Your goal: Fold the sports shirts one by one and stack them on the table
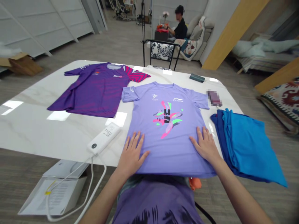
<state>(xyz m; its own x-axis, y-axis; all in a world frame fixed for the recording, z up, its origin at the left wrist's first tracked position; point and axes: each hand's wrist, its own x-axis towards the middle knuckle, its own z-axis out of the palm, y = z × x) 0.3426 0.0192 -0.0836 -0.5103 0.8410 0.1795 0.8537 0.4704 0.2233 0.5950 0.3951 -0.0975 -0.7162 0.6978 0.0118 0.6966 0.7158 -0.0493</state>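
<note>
two at work here: left hand and right hand, gripping nothing, lie flat on the lavender li-ning t-shirt, where even outward strokes should smooth best.

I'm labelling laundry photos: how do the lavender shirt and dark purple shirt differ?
The lavender shirt has a bright front print; the dark purple shirt has a pink striped sleeve. The left hand and right hand touch the lavender shirt, neither the dark purple shirt. Both lie on the table.
</note>
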